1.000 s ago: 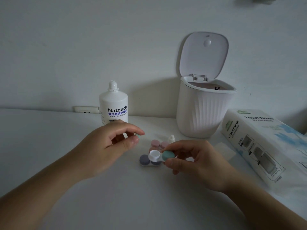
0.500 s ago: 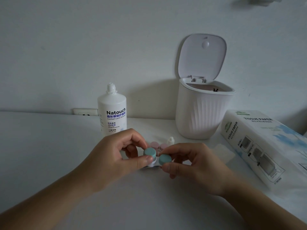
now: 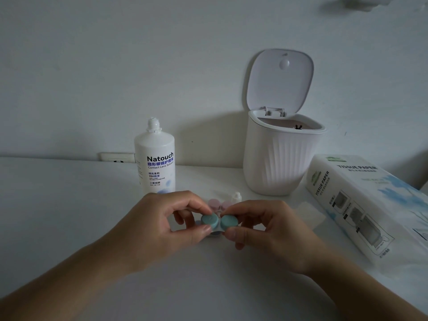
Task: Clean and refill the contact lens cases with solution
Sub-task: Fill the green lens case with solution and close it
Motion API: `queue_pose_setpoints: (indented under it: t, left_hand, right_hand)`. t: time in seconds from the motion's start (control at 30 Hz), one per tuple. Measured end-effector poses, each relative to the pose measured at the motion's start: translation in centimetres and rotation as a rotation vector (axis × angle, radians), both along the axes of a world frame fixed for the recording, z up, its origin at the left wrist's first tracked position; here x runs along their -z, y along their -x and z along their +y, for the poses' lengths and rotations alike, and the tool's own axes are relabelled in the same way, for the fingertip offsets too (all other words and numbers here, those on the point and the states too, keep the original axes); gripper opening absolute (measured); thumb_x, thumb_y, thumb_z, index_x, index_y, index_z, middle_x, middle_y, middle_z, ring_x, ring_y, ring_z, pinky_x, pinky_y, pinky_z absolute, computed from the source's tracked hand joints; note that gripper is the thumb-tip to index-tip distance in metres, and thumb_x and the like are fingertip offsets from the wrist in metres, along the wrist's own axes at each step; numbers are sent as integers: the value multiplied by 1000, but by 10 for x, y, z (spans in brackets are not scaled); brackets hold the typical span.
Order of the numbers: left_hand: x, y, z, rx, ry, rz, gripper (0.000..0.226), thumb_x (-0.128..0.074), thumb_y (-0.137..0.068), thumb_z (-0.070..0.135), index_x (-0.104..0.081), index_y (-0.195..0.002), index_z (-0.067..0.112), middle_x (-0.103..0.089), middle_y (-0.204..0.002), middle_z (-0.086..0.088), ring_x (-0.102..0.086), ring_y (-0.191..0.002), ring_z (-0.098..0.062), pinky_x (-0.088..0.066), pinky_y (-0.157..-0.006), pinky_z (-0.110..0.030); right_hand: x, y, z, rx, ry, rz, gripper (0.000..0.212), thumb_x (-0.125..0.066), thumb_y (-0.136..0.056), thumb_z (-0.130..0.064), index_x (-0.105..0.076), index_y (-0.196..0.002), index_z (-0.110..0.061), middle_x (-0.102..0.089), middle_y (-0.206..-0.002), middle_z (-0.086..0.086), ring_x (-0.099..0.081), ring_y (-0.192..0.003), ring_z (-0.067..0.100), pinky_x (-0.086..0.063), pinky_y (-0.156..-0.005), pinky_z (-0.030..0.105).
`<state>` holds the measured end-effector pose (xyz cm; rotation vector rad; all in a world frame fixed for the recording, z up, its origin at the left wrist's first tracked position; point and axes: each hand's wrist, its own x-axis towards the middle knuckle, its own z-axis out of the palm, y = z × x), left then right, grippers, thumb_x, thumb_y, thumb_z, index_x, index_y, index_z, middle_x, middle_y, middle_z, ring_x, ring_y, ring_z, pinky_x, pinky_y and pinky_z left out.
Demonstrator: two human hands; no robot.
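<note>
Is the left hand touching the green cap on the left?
Touching. The head view shows the left hand pinching the left teal cap, thumb against its front edge and a finger over its top.

Both forearms reached in from the lower corners and met over the teal lens case. The left hand pinched the case's left cap between thumb and forefinger, its other fingers curled behind. The right hand gripped the case's right cap the same way, thumb toward the viewer, fingers bent over the top.
</note>
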<state>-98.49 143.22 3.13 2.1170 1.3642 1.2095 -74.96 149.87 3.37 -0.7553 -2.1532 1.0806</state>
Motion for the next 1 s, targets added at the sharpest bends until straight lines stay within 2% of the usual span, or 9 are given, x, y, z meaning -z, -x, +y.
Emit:
queue_pose_setpoints:
  t: [0.2, 0.33, 0.47, 0.57, 0.67, 0.73, 0.87, 0.93, 1.0]
  left_hand:
    - [-1, 0, 2, 48, -24, 7, 21, -75, -78, 42, -75, -98, 35, -73, -99, 10, -64, -75, -19, -54, -69, -31]
    - [1, -2, 4, 15, -39, -15, 27, -77, -74, 48, -73, -98, 39, -72, -94, 9, -60, -69, -18, -52, -66, -33]
    - [5, 0, 3, -10, 0, -37, 24, -73, -74, 48, -73, -98, 46, -70, -81, 2, -64, -74, -16, -53, -69, -32]
    - [5, -1, 2, 20, 41, -48, 33, -71, -75, 45, -72, -108, 46, -73, -86, 9, -68, -80, -16, -57, -72, -30]
    - [4, -2, 3, 39, 56, -51, 40, -74, -72, 48, -67, -111, 51, -72, -95, 23, -68, -79, -13, -55, -72, -21]
    - [4, -2, 3, 14, 47, -46, 37, -77, -68, 53, -67, -104, 51, -69, -88, 25, -66, -73, -13, -52, -65, -16]
    - [5, -2, 3, -52, 42, -40, 32, -76, -65, 57, -71, -92, 40, -62, -68, 9, -58, -62, -16, -42, -54, -14]
    - [4, -2, 3, -26, 50, -31, 27, -73, -70, 51, -72, -95, 41, -64, -74, 17, -58, -65, -13, -43, -57, -12]
    - [4, -3, 1, 28, 78, -42, 31, -69, -74, 45, -71, -105, 43, -69, -90, 16, -61, -72, -15, -50, -64, -21]
  right_hand:
    - [0, -1, 0, -10, 14, 17, 25, -77, -79, -41, -76, -103, -38, -75, -89, -3, -70, -67, 19, -57, -74, 40]
    - [0, 0, -1, -15, 5, 8, 23, -77, -80, -41, -75, -103, -40, -75, -87, -6, -70, -67, 19, -56, -75, 41]
    - [0, 0, 0, -4, -8, 8, 24, -77, -79, -43, -74, -103, -42, -75, -88, -6, -71, -67, 17, -57, -76, 48]
    - [0, 0, -1, 5, -9, 14, 27, -77, -79, -44, -75, -104, -36, -75, -89, -5, -71, -66, 17, -57, -75, 52]
    - [-2, 0, -2, 4, -16, 3, 27, -76, -79, -45, -75, -104, -36, -75, -91, -7, -71, -66, 15, -57, -74, 52]
    - [-2, 0, -2, 3, -10, 6, 28, -76, -78, -45, -75, -105, -36, -75, -91, -7, -71, -67, 17, -58, -74, 50]
    - [-2, 0, -2, 2, 3, 12, 22, -79, -80, -37, -76, -103, -38, -75, -89, -7, -70, -66, 18, -58, -72, 42]
    - [-2, -1, -2, 2, 7, 7, 21, -79, -82, -30, -76, -102, -35, -75, -89, -7, -70, -65, 18, -58, -72, 37]
    - [-2, 0, -3, 9, 10, 10, 22, -79, -82, -30, -76, -103, -33, -75, -90, -4, -70, -66, 18, -58, -73, 42]
